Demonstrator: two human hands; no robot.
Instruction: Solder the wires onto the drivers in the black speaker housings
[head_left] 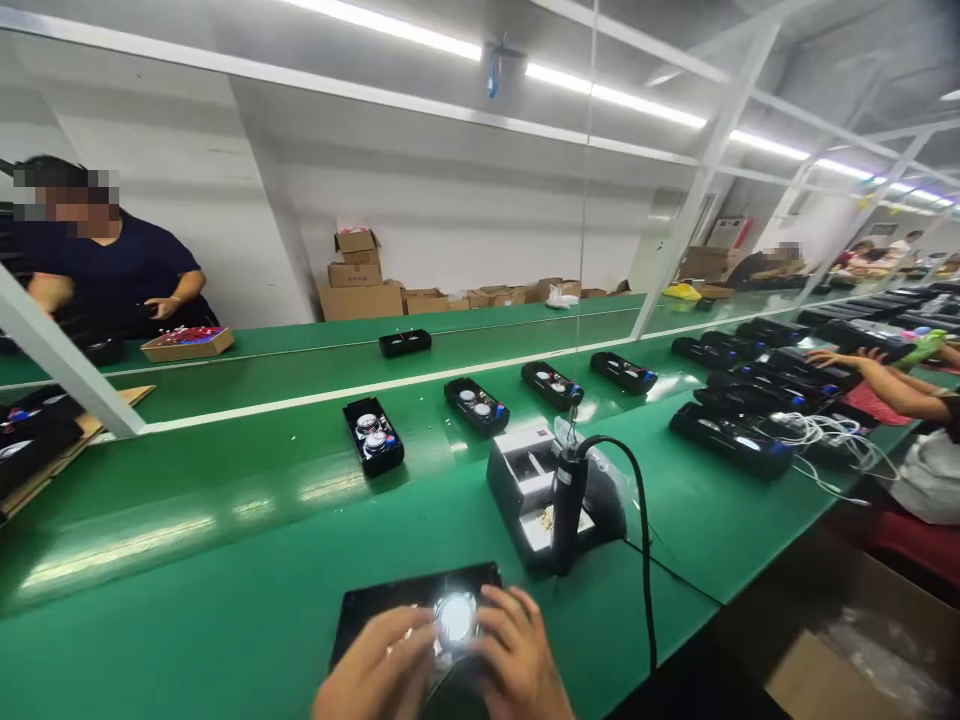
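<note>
A black speaker housing (420, 585) lies on the green bench right in front of me. A round speaker driver (456, 618) with a bright, shiny back sits over its right part. My left hand (382, 660) holds the driver's left edge, fingers bent together. From the other side, my right hand (517, 650) curls its fingers against the right rim. My hands hide much of the housing's lower part. Beyond my right hand, a black electric screwdriver (568, 510) hangs upright on a cord, in front of a grey screw feeder (517, 480) holding small pale pieces.
Several black housings with drivers, one here (373, 437), line the conveyor (247, 470). More housings (727, 440) and white cables (817, 435) crowd the right, near a co-worker's arms (892, 385). Another person (112, 250) works at far left by a cardboard box (187, 343).
</note>
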